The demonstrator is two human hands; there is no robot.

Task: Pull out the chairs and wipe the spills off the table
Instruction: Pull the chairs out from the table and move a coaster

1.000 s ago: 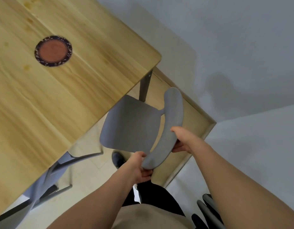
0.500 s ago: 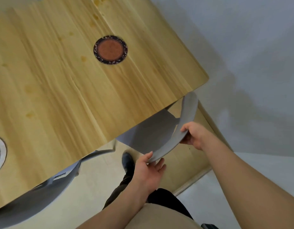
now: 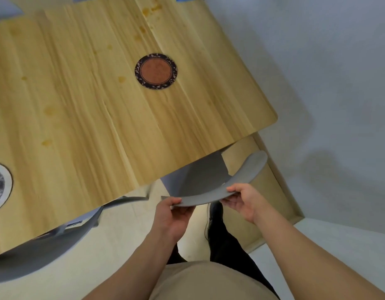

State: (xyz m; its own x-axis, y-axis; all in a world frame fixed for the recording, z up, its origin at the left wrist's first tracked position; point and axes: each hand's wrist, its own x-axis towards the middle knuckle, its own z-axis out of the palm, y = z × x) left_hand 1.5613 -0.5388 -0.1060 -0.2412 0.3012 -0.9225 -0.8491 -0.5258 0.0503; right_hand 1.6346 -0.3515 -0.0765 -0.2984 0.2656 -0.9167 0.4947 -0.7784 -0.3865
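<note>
**Both my hands on the chair back at the table corner**

Head view: my left hand (image 3: 173, 215) pinches the near end of the grey chair's curved backrest (image 3: 234, 185), thumb on top and fingers curled beneath the edge. My right hand (image 3: 244, 199) grips the same backrest further along, fingers wrapped over its top rim. The grey chair seat (image 3: 200, 172) lies partly under the near right corner of the wooden table (image 3: 187, 126), its front edge hidden by the tabletop.

On the table, amber spill spots (image 3: 122, 79) are scattered across the wood; more sit near the far edge, and a few to the left. A round dark-rimmed coaster (image 3: 156, 71) with a reddish-brown centre lies flat just beside one spot. At the left edge a second round coaster (image 3: 0, 186), white-rimmed with a dark pattern, is cut off by the frame.

A second grey chair (image 3: 46, 250) stands to my left, tucked partly beneath the table's near side. Below, my dark shoe (image 3: 213, 213) rests on the pale floor (image 3: 126, 239).
</note>
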